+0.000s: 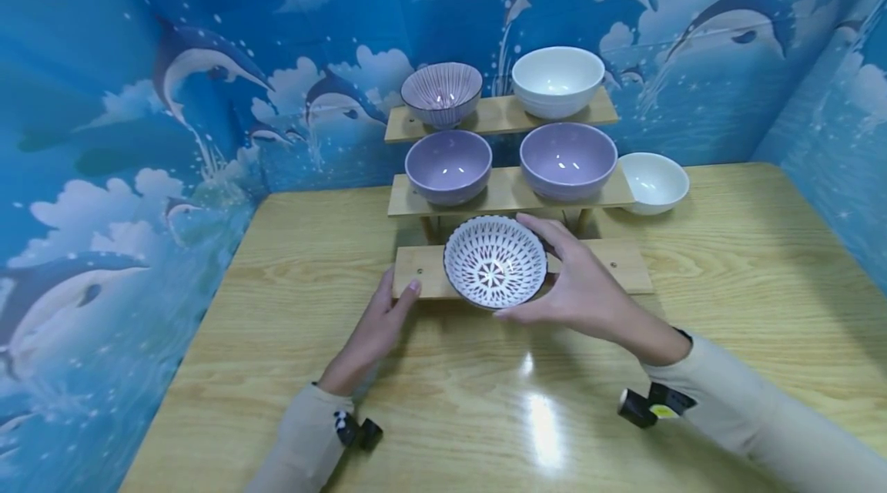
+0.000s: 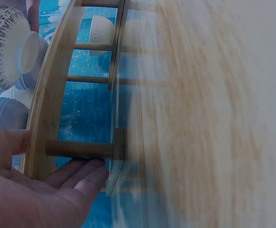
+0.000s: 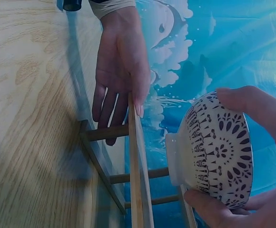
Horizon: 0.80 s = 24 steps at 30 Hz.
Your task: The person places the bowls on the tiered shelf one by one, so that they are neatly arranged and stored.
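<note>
My right hand [image 1: 585, 285] holds a white bowl with a dark pattern [image 1: 495, 262] by its right side, thumb at the near rim and fingers at the far side. The bowl hangs over the lowest board of a three-tier wooden display rack [image 1: 620, 266]; in the right wrist view its foot [image 3: 174, 159] shows apart from the board. At the board's left end, my left hand [image 1: 377, 323] grips the rack. Its thumb lies on top and its fingers reach underneath, beside a round wooden leg [image 2: 78, 148].
Two plain purple bowls [image 1: 449, 168] [image 1: 568, 160] stand on the middle tier. The top tier bears a striped purple bowl [image 1: 442, 92] and a white bowl [image 1: 558, 81]. Another white bowl [image 1: 654, 183] is on the table [image 1: 312, 246], right of the rack. A dolphin-print backdrop [image 1: 333, 15] stands behind.
</note>
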Tool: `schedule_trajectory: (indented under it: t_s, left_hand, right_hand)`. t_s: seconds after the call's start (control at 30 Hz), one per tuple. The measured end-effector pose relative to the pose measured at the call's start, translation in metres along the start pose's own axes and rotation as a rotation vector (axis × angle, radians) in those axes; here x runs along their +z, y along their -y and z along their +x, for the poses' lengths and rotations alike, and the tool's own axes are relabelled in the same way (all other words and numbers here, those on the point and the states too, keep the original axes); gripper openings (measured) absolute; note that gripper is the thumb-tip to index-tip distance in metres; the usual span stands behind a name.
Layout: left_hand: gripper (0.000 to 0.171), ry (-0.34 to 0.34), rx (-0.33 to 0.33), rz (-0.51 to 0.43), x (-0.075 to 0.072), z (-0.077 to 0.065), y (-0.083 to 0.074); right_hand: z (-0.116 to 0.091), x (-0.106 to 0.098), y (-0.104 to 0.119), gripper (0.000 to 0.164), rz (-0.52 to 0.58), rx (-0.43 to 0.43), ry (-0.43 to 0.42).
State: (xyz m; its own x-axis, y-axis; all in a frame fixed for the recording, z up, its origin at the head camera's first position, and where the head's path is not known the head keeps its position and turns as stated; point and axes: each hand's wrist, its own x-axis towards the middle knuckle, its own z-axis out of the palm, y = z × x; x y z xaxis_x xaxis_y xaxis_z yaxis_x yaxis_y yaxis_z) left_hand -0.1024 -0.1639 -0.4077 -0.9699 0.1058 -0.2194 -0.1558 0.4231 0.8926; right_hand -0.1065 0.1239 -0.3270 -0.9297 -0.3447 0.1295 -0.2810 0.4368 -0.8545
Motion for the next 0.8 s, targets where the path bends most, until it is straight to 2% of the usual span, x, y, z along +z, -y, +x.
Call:
schedule_trajectory:
  t_s: [0.4, 0.6, 0.8]
  left_hand:
    - [0.068, 0.002, 0.026, -0.011, 0.0, 0.0, 0.0]
    - [0.067, -0.007, 0.041, -0.01, 0.0, -0.001, -0.001]
    - [0.069, -0.01, 0.033, -0.011, 0.0, 0.0, 0.0]
  right_hand:
    - [0.012, 0.013, 0.001, 0.118, -0.01, -0.026, 0.007]
    - [0.018, 0.019, 0.001, 0.122, -0.011, -0.008, 0.017]
    - [0.023, 0.023, 0.001, 0.121, 0.026, -0.013, 0.014]
